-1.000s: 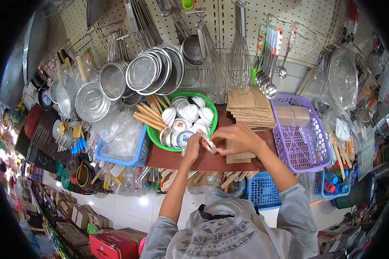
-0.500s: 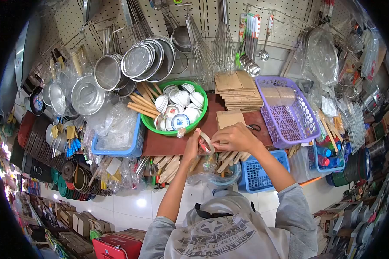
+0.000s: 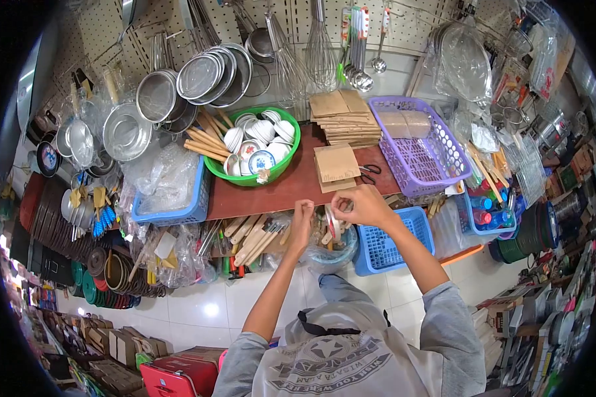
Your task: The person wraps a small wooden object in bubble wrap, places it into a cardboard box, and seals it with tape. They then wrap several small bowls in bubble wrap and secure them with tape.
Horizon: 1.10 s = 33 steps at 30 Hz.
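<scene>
In front of the red-brown tabletop's edge, my right hand (image 3: 361,206) pinches a roll of tape (image 3: 333,225), which hangs edge-on below the fingertips. My left hand (image 3: 302,218) is a short way to the left, thumb and fingers pressed together; whatever is between them is too small to make out. Beyond the right hand, a folded brown cardboard piece (image 3: 336,162) with handwriting lies on the tabletop (image 3: 245,198). Black-handled scissors (image 3: 369,173) rest against its right side.
A green basin (image 3: 291,149) holds small white bowls and wooden sticks. Stacked brown cardboard (image 3: 344,126) stands beside a purple basket (image 3: 417,188). Blue baskets (image 3: 394,238) sit lower right and left. Wooden-handled tools (image 3: 255,241) fill the shelf below; strainers (image 3: 202,76) and whisks (image 3: 321,59) hang behind.
My hands have moved apart. The tape roll, earlier in my left hand, now hangs at my right hand. The view has shifted, so the table items appear further left and higher.
</scene>
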Each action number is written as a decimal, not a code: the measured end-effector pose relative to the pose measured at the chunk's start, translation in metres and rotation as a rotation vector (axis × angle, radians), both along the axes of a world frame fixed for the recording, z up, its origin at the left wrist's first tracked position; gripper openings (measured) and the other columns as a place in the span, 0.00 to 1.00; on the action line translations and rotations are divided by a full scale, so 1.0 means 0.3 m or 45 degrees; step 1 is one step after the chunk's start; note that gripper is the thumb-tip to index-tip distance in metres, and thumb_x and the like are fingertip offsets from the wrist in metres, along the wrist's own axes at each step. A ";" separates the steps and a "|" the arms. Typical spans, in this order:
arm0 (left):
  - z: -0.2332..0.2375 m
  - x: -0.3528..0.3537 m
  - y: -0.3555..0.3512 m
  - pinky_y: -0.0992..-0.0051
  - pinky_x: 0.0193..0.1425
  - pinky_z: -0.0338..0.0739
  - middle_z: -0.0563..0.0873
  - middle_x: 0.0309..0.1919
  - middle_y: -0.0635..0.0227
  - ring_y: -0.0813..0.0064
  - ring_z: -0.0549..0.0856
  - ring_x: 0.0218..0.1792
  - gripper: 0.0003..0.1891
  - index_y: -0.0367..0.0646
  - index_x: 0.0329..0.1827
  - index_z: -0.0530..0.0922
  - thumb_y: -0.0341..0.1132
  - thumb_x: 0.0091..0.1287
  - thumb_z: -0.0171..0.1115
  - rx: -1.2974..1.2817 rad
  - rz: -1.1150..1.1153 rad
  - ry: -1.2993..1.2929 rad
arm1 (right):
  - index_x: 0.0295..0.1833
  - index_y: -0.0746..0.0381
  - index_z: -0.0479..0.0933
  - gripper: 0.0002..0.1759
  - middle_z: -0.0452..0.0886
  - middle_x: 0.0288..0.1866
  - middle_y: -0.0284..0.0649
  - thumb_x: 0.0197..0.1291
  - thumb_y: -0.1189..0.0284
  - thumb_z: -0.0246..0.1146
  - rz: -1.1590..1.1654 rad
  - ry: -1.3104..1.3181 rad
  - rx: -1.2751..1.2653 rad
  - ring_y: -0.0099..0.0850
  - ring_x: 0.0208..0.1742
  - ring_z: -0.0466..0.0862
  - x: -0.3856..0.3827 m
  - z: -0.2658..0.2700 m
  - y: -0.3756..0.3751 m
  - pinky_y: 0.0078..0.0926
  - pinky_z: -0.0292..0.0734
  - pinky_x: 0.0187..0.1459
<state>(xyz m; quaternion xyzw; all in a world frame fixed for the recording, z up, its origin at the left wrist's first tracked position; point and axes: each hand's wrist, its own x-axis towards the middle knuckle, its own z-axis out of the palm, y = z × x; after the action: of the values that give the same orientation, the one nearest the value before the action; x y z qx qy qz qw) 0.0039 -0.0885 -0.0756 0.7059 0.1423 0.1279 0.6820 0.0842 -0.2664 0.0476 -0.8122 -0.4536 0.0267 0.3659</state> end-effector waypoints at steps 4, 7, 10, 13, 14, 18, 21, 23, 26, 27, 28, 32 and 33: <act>0.010 -0.003 -0.014 0.80 0.45 0.69 0.81 0.38 0.73 0.80 0.77 0.39 0.18 0.43 0.51 0.80 0.49 0.76 0.51 0.048 -0.392 -0.166 | 0.34 0.62 0.84 0.08 0.88 0.29 0.38 0.51 0.69 0.71 -0.057 0.107 -0.065 0.30 0.31 0.89 0.046 -0.050 -0.055 0.26 0.83 0.38; 0.030 0.010 -0.066 0.77 0.53 0.72 0.84 0.43 0.67 0.78 0.79 0.45 0.15 0.38 0.47 0.81 0.41 0.77 0.51 0.413 -0.566 -0.028 | 0.35 0.61 0.85 0.08 0.88 0.28 0.39 0.53 0.68 0.70 -0.072 0.181 -0.132 0.30 0.31 0.89 0.101 -0.084 -0.072 0.26 0.83 0.38; 0.055 0.049 -0.109 0.75 0.54 0.74 0.86 0.44 0.64 0.77 0.82 0.48 0.13 0.36 0.50 0.81 0.36 0.77 0.52 0.160 -0.682 -0.063 | 0.36 0.59 0.86 0.09 0.88 0.28 0.38 0.54 0.66 0.70 -0.034 0.236 -0.167 0.29 0.31 0.89 0.184 -0.120 -0.076 0.26 0.83 0.39; 0.006 0.120 -0.132 0.74 0.54 0.76 0.86 0.42 0.63 0.75 0.84 0.45 0.11 0.34 0.50 0.80 0.32 0.77 0.51 -0.087 -0.613 0.027 | 0.35 0.58 0.86 0.10 0.88 0.28 0.37 0.52 0.64 0.71 -0.070 0.231 -0.225 0.29 0.31 0.89 0.266 -0.151 -0.065 0.25 0.82 0.38; -0.014 0.148 -0.137 0.74 0.54 0.77 0.86 0.42 0.63 0.75 0.85 0.45 0.11 0.34 0.49 0.80 0.32 0.77 0.51 -0.142 -0.618 0.037 | 0.35 0.58 0.86 0.10 0.88 0.28 0.37 0.51 0.64 0.70 -0.032 0.199 -0.216 0.29 0.31 0.89 0.305 -0.172 -0.061 0.25 0.82 0.38; -0.073 0.235 -0.158 0.74 0.51 0.80 0.87 0.41 0.61 0.73 0.87 0.44 0.12 0.32 0.48 0.79 0.32 0.77 0.51 -0.335 -0.591 0.124 | 0.33 0.55 0.86 0.08 0.87 0.28 0.35 0.49 0.64 0.68 0.045 0.086 -0.306 0.33 0.30 0.88 0.429 -0.227 -0.037 0.29 0.80 0.36; -0.116 0.293 -0.155 0.73 0.48 0.82 0.87 0.41 0.58 0.72 0.88 0.41 0.12 0.32 0.49 0.78 0.34 0.78 0.52 -0.394 -0.578 0.186 | 0.33 0.54 0.86 0.09 0.87 0.28 0.34 0.49 0.62 0.67 0.079 -0.006 -0.379 0.35 0.31 0.87 0.493 -0.269 -0.023 0.32 0.81 0.37; -0.145 0.328 -0.146 0.74 0.47 0.82 0.88 0.41 0.58 0.72 0.88 0.40 0.14 0.32 0.50 0.79 0.37 0.78 0.53 -0.396 -0.567 0.236 | 0.33 0.53 0.86 0.09 0.87 0.28 0.34 0.49 0.61 0.68 0.102 0.023 -0.348 0.35 0.31 0.87 0.530 -0.304 -0.019 0.33 0.81 0.37; -0.105 0.352 -0.145 0.75 0.47 0.81 0.89 0.41 0.59 0.74 0.87 0.40 0.18 0.32 0.50 0.79 0.43 0.77 0.55 -0.406 -0.520 0.340 | 0.31 0.52 0.86 0.09 0.86 0.27 0.36 0.47 0.61 0.67 0.068 0.104 -0.352 0.40 0.33 0.87 0.552 -0.298 -0.014 0.38 0.82 0.40; -0.094 0.360 -0.147 0.75 0.46 0.80 0.89 0.41 0.59 0.74 0.88 0.40 0.19 0.33 0.50 0.79 0.44 0.77 0.56 -0.432 -0.505 0.368 | 0.32 0.52 0.86 0.09 0.86 0.26 0.34 0.47 0.61 0.67 0.072 0.082 -0.363 0.38 0.32 0.87 0.563 -0.301 -0.012 0.36 0.82 0.38; -0.083 0.367 -0.150 0.76 0.45 0.80 0.89 0.41 0.59 0.75 0.88 0.40 0.20 0.33 0.50 0.79 0.45 0.76 0.56 -0.457 -0.491 0.396 | 0.33 0.51 0.86 0.09 0.86 0.26 0.33 0.48 0.61 0.68 0.076 0.059 -0.373 0.37 0.30 0.87 0.575 -0.305 -0.011 0.35 0.82 0.37; -0.045 0.396 -0.158 0.79 0.43 0.78 0.89 0.42 0.60 0.77 0.88 0.39 0.21 0.35 0.51 0.79 0.49 0.75 0.58 -0.473 -0.440 0.499 | 0.33 0.50 0.87 0.08 0.87 0.25 0.31 0.48 0.61 0.69 0.074 0.111 -0.355 0.34 0.29 0.87 0.618 -0.313 -0.013 0.33 0.82 0.35; -0.045 0.398 -0.162 0.79 0.42 0.77 0.89 0.42 0.60 0.77 0.88 0.38 0.22 0.36 0.51 0.80 0.50 0.74 0.58 -0.489 -0.424 0.518 | 0.33 0.50 0.87 0.08 0.87 0.25 0.31 0.48 0.61 0.69 0.082 0.096 -0.368 0.35 0.29 0.87 0.631 -0.322 -0.014 0.33 0.82 0.35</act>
<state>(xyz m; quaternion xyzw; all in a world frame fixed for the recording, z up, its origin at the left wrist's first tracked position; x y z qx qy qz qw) 0.1234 -0.1370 -0.0891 0.5890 0.1797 -0.1586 0.7718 0.2735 -0.2706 -0.0490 -0.8398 -0.4568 0.1339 0.2609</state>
